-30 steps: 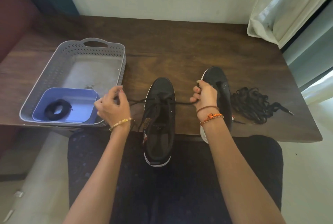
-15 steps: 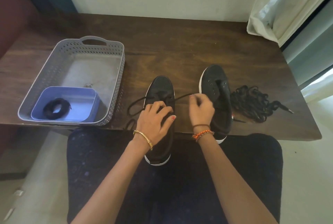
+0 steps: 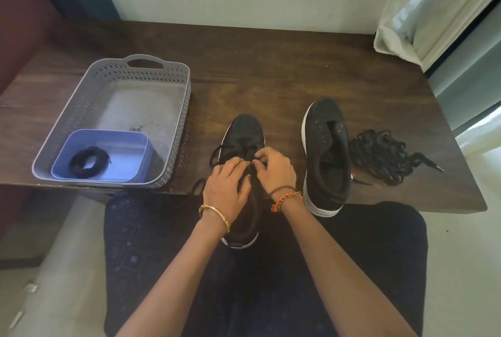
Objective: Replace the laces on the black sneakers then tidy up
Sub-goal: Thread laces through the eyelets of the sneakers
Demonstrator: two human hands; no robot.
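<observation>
— Threading the new lace (image 3: 217, 153) through the near sneaker (image 3: 247, 130), is that where the job is standing?

— It looks so. Both hands are meeting over the eyelets. The right hand (image 3: 275, 172) is pinching what seems to be the lace end at its fingertips, and the left hand (image 3: 229, 187) is lying on the tongue with curled fingers just beside it. Whether the left is gripping the lace too, I cannot tell.

— And the loose part?

— It is looping out past the left hand's knuckles, on the table (image 3: 271, 65).

— What is the next move calling for?

— Probably feeding the tip through the next eyelet, then pulling both sides even.

— The other shoe?

— The second sneaker (image 3: 326, 152) is sitting unlaced just right of the right wrist, with the old laces (image 3: 379, 155) heaped beyond it. A coiled lace (image 3: 88, 162) is waiting in the blue tub (image 3: 130, 138) inside the grey basket (image 3: 173, 71), well left of the left hand.
</observation>
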